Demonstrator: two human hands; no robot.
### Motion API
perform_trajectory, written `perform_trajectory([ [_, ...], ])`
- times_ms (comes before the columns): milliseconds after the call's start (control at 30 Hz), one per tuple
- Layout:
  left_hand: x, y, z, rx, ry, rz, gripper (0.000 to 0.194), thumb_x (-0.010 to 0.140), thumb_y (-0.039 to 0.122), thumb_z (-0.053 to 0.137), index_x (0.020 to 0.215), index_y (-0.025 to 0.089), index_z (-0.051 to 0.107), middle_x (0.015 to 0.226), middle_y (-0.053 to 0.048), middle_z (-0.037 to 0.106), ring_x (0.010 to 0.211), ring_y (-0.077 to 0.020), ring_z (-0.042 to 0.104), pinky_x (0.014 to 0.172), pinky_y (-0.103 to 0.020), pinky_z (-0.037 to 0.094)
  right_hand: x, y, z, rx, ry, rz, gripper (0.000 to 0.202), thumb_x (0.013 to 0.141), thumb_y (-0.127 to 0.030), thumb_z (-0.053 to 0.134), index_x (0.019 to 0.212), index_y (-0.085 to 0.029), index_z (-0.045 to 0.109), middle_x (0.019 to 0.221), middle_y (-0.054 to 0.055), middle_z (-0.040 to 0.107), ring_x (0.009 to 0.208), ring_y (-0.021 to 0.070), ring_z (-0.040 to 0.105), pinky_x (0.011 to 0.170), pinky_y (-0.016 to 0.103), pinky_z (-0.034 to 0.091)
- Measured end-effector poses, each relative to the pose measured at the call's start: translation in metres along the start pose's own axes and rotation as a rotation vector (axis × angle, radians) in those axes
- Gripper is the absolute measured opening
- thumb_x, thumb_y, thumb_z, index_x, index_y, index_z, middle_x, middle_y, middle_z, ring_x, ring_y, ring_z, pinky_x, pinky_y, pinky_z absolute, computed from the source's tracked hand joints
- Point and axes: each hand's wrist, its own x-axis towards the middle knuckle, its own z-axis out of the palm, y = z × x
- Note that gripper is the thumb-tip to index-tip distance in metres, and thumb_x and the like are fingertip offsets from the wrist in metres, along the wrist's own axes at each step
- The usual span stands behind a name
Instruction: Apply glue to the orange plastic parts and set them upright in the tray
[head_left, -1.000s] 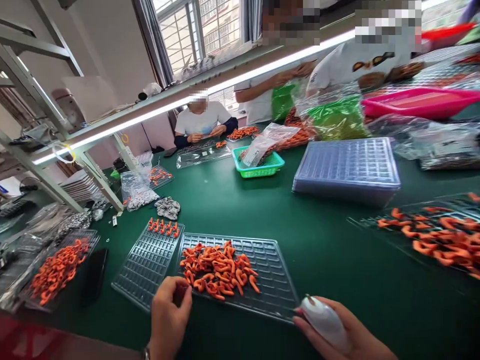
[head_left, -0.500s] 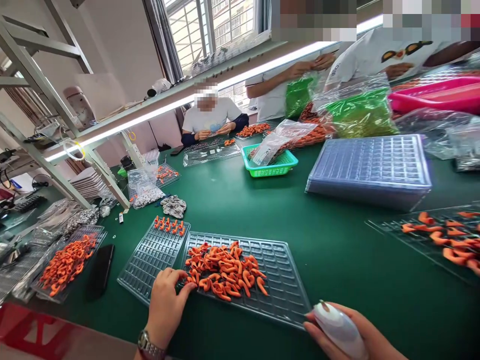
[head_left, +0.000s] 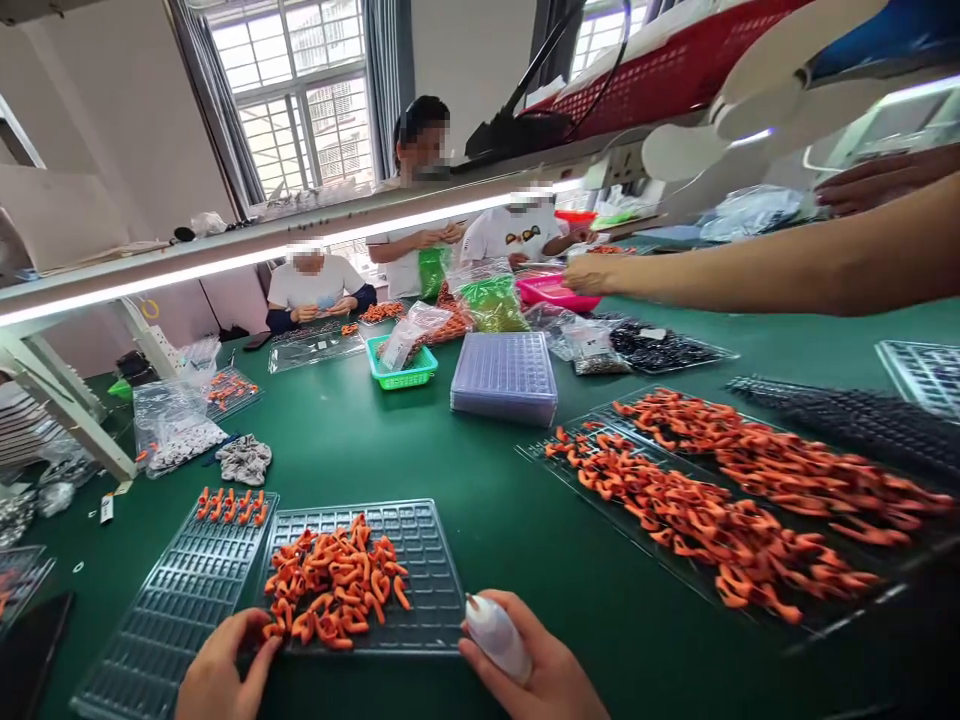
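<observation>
A pile of small orange hook-shaped pieces [head_left: 330, 585] lies on a clear plastic tray [head_left: 424, 540] in front of me. At its near left corner, the thumb and forefinger of my left hand [head_left: 225, 665] close on one orange hook-shaped piece [head_left: 272, 630]. My right hand [head_left: 544, 660] is wrapped round a white squeeze bottle [head_left: 499, 635], its narrow tip pointing up and left beside the tray's near right corner. A second clear tray [head_left: 176, 590], with cells, stands to the left. Several orange pieces [head_left: 232, 507] are lined up along its far end.
Two trays heaped with orange pieces [head_left: 712, 510] lie at right. Beyond stand stacked clear trays [head_left: 502, 370] and a green basket [head_left: 403, 375]. Another person's arm [head_left: 750, 265] reaches in from the right. A dark phone [head_left: 34, 640] and a grey cloth bundle [head_left: 244, 458] are at left.
The view has swung to the right, bringing the trays of orange pieces and another person's arm into sight. My hands stay by the same tray, the bottle still in my right hand.
</observation>
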Motion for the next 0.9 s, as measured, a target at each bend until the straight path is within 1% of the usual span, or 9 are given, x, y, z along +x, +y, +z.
perform_trajectory([
  [67, 0.001, 0.0, -0.002, 0.001, 0.031, 0.008, 0.033, 0.075, 0.052, 0.058, 0.087, 0.025, 0.074, 0.083, -0.003, 0.077, 0.076, -0.0261, 0.074, 0.07, -0.034, 0.06, 0.0, 0.0, -0.001, 0.003, -0.015, -0.005, 0.029, 0.082, -0.051, 0.064, 0.094, -0.025, 0.065, 0.076, -0.003, 0.071, 0.068, 0.0186, 0.066, 0.063, 0.024, 0.049],
  [233, 0.004, 0.002, -0.002, -0.001, 0.062, 0.092, 0.032, 0.077, 0.051, 0.057, 0.086, 0.026, 0.076, 0.089, -0.003, 0.077, 0.078, -0.0236, 0.074, 0.07, -0.03, 0.061, 0.002, 0.002, -0.004, -0.015, -0.054, -0.02, 0.028, 0.084, -0.05, 0.063, 0.096, -0.024, 0.064, 0.077, -0.002, 0.071, 0.069, 0.0188, 0.067, 0.064, 0.024, 0.051],
  [367, 0.007, -0.003, 0.002, 0.019, 0.07, 0.074, 0.033, 0.076, 0.052, 0.057, 0.085, 0.025, 0.074, 0.082, -0.003, 0.077, 0.071, -0.0237, 0.074, 0.065, -0.03, 0.061, 0.005, 0.007, -0.007, -0.036, -0.104, -0.04, 0.028, 0.084, -0.048, 0.064, 0.096, -0.023, 0.064, 0.077, -0.001, 0.072, 0.069, 0.0193, 0.068, 0.063, 0.024, 0.052],
  [500, 0.008, -0.011, 0.005, 0.015, 0.09, 0.11, 0.033, 0.08, 0.051, 0.055, 0.089, 0.025, 0.073, 0.088, -0.003, 0.077, 0.076, -0.0238, 0.075, 0.071, -0.031, 0.062, 0.006, 0.008, -0.008, -0.041, -0.122, -0.056, 0.027, 0.086, -0.047, 0.063, 0.098, -0.022, 0.063, 0.08, 0.0, 0.072, 0.07, 0.0193, 0.068, 0.065, 0.024, 0.052],
  [567, 0.008, -0.013, 0.006, 0.01, 0.068, 0.144, 0.033, 0.083, 0.05, 0.053, 0.092, 0.026, 0.074, 0.091, -0.003, 0.076, 0.082, -0.0232, 0.075, 0.074, -0.03, 0.061, 0.006, 0.008, -0.008, -0.041, -0.117, -0.06, 0.027, 0.087, -0.047, 0.063, 0.098, -0.022, 0.063, 0.08, 0.0, 0.072, 0.07, 0.0193, 0.068, 0.065, 0.024, 0.052],
  [667, 0.007, -0.011, 0.007, 0.026, 0.03, 0.151, 0.037, 0.087, 0.049, 0.047, 0.103, 0.028, 0.073, 0.093, -0.003, 0.075, 0.085, -0.0218, 0.074, 0.072, -0.028, 0.061, 0.006, 0.008, -0.008, -0.042, -0.11, -0.059, 0.027, 0.087, -0.047, 0.064, 0.098, -0.022, 0.063, 0.08, 0.001, 0.072, 0.07, 0.0193, 0.068, 0.065, 0.024, 0.052],
  [767, 0.007, -0.009, 0.007, 0.046, 0.067, 0.122, 0.041, 0.087, 0.049, 0.047, 0.113, 0.025, 0.067, 0.087, -0.003, 0.073, 0.075, -0.0209, 0.073, 0.065, -0.028, 0.06, 0.006, 0.009, -0.008, -0.033, -0.123, -0.058, 0.026, 0.087, -0.046, 0.064, 0.098, -0.022, 0.063, 0.079, 0.0, 0.072, 0.07, 0.0193, 0.068, 0.063, 0.023, 0.053],
  [833, 0.007, -0.008, 0.006, 0.034, 0.11, 0.103, 0.039, 0.084, 0.051, 0.051, 0.107, 0.024, 0.067, 0.08, -0.001, 0.072, 0.066, -0.0204, 0.072, 0.06, -0.027, 0.059, 0.006, 0.009, -0.008, -0.026, -0.126, -0.061, 0.026, 0.087, -0.047, 0.063, 0.097, -0.023, 0.063, 0.078, 0.0, 0.072, 0.069, 0.019, 0.068, 0.062, 0.023, 0.053],
  [900, 0.007, -0.008, 0.004, -0.01, 0.149, 0.096, 0.036, 0.081, 0.056, 0.055, 0.094, 0.024, 0.069, 0.077, -0.001, 0.073, 0.065, -0.0205, 0.072, 0.06, -0.026, 0.059, 0.006, 0.008, -0.008, -0.021, -0.117, -0.062, 0.026, 0.087, -0.047, 0.064, 0.097, -0.023, 0.064, 0.078, 0.0, 0.071, 0.069, 0.0188, 0.068, 0.062, 0.023, 0.053],
])
